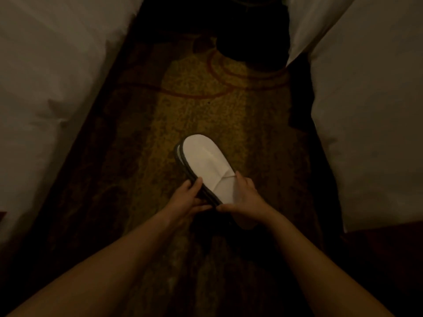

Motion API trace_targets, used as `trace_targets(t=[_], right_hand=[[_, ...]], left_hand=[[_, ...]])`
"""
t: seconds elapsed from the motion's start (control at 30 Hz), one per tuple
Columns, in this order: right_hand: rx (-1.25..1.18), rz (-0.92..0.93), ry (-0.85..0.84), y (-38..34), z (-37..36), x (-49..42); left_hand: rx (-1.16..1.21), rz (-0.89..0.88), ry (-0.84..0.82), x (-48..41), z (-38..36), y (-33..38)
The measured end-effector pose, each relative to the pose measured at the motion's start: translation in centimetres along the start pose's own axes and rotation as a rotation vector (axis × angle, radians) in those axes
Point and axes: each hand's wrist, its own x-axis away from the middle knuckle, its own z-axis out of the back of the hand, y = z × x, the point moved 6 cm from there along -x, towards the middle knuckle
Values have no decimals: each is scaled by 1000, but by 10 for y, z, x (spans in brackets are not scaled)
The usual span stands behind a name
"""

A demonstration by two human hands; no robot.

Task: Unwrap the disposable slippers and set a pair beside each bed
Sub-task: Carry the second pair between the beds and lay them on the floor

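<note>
Gripping the stacked white slippers [207, 167] between 2 beds, left hand [187, 197] and right hand [246, 199] show no readable label.

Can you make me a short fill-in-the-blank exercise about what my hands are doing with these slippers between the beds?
1. The slippers are held by ____ hands.
2. The left hand grips the dark edge of the soles, while the right hand holds the ____ upper side.
3. A white bed stands on each side of the patterned ____.

Missing words: both; white; carpet
</note>
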Motion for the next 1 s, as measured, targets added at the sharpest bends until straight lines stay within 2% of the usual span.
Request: trace_targets(t=[0.2,0.3,0.43,0.57,0.7,0.77,0.87,0.9,0.93,1.0], right_hand=[[-5,-43,82,30,38,-24],[243,-39,110,48,58,-41],[562,103,62,48,66,-82],[638,157,22,45,60,-112],[683,114,-48,53,54,-119],[568,120,-5,50,60,-107],[-30,222,260,33,85,-66],[-211,244,288,29,89,-47],[-312,242,246,24,87,-29],[-282,215,12,15,68,6]], left_hand=[[47,34,15,-4,11,-11],[123,120,42,5,16,-20],[135,224,41,14,12,-34],[127,269,47,26,10,-45],[118,302,51,38,9,-46],[121,307,55,40,10,-41],[156,300,47,39,8,-32],[172,295,49,38,7,-29],[184,291,50,37,5,-26],[199,289,44,35,-3,-20]])
